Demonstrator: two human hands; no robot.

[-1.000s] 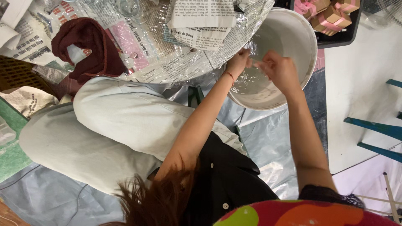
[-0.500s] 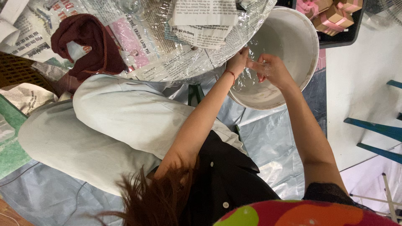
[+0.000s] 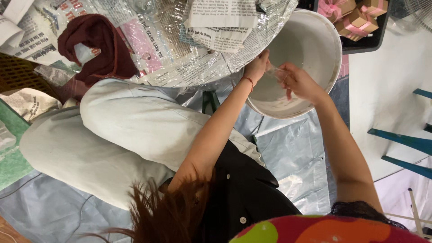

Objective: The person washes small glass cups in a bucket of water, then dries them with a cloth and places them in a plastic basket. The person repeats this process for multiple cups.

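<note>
Bare-armed person in pale grey trousers (image 3: 112, 139), black buttoned top (image 3: 243, 189), thin red bracelet (image 3: 249, 80).

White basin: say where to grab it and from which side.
Grip the white basin by its raised rim on the near, lower edge, coming from the blue sheet side. The far edge tucks under the newspaper-covered round form, and both hands fill the middle.

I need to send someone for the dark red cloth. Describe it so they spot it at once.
Start at the big round form covered in newspaper and clear film, which fills the top of the view. The dark red cloth lies crumpled on its left part, above the pale trouser knee. It is the only maroon fabric among printed paper.
</note>
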